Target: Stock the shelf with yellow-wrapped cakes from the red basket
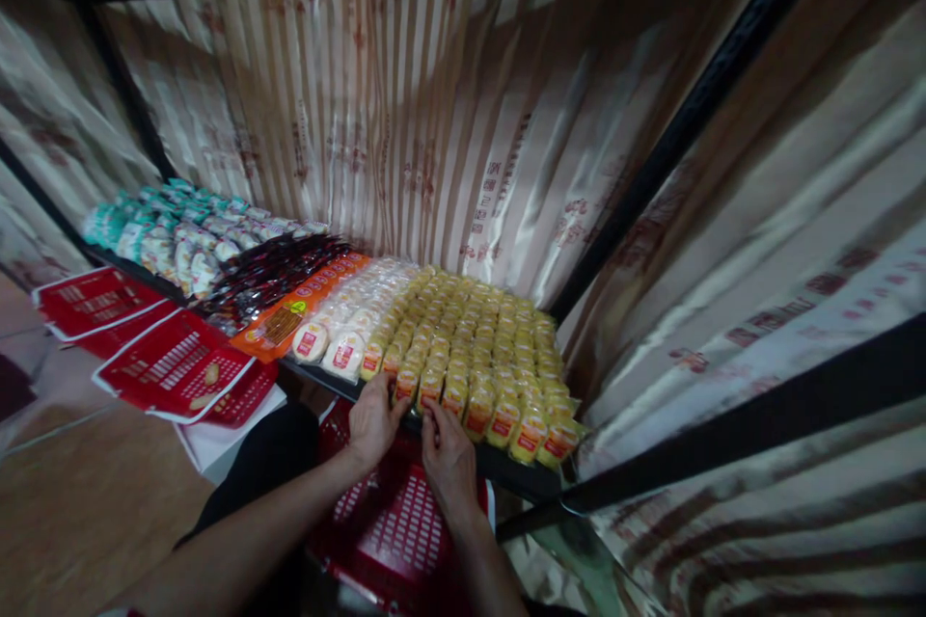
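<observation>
Rows of small yellow cakes [481, 328] in clear wrappers with red and orange labels fill the right part of a dark shelf. At the front row, my left hand [374, 419] has its thumb and fingers closed about the lower front of a wrapped yellow cake [406, 380]. Close to its right, my right hand [449, 463] pinches at the bottom edge of a neighbouring wrapped cake [431, 378]. The fingertips of both hands are partly hidden, so the exact grip is hard to make out.
White round wrapped cakes [345, 351], an orange packet [285, 318], dark packets [271, 275] and teal-and-white packets [174, 222] lie further left. Red baskets [174, 357] stand at the left; another red basket [394, 521] is below my hands. Dark metal posts [680, 125] frame the shelf before a striped curtain [434, 116].
</observation>
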